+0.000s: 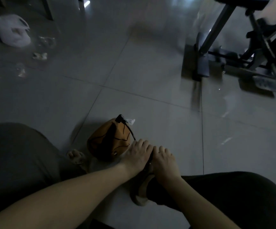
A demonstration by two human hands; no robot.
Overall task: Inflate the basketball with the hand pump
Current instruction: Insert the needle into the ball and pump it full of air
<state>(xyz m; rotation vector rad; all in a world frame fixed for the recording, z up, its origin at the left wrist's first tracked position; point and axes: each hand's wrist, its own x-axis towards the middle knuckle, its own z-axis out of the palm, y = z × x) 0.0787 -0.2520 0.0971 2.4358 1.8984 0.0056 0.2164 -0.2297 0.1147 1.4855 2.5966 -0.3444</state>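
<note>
A crumpled, flat orange basketball [108, 141] lies on the grey tiled floor between my legs. A thin black hose [128, 129] runs from its top edge down to the hand pump [148, 165], which is mostly hidden under my hands. My left hand [138, 154] is closed around the pump's front part, right next to the ball. My right hand [164, 160] grips the pump just behind it, touching the left hand. A small clear wrapper [130, 121] lies behind the ball.
My bent legs in dark trousers [18, 156] frame the scene, with bare feet [76, 156] near the ball. A black exercise machine [233, 52] stands at the far right. A white plastic bag [12, 30] and scraps of litter [40, 56] lie at the far left.
</note>
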